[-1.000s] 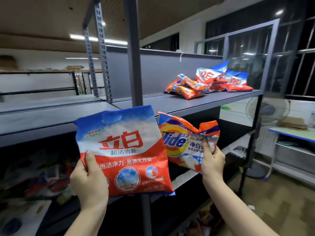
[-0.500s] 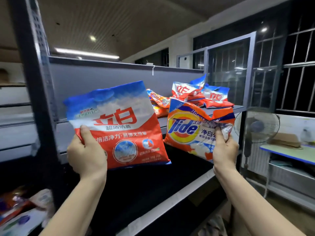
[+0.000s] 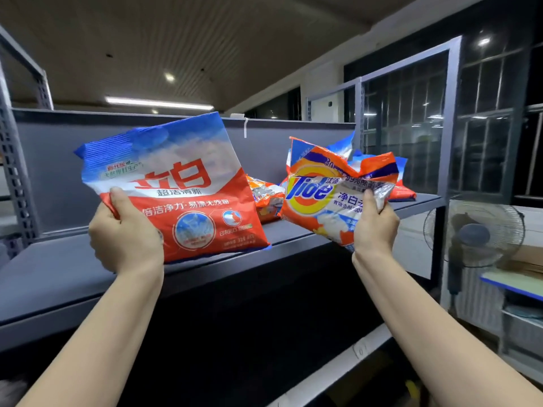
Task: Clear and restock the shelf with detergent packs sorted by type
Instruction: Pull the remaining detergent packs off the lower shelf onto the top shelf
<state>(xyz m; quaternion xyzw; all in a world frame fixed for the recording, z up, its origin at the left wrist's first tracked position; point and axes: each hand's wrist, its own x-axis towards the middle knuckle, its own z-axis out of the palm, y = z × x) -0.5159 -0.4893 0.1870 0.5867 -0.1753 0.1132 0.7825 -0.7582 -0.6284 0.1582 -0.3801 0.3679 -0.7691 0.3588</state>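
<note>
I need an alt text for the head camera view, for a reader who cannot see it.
Two bare hands each hold a detergent pack above a grey shelf: the left hand grips a red and blue pack, the right hand an orange Tide pack. More packs lie piled behind them.

Single head-worn view, wide-angle, facing forward and slightly up along grey shelf (image 3: 73,277). Close on both raised hands, left hand (image 3: 125,233) and right hand (image 3: 374,227). Ceiling lights far, fan (image 3: 473,227) right.
</note>
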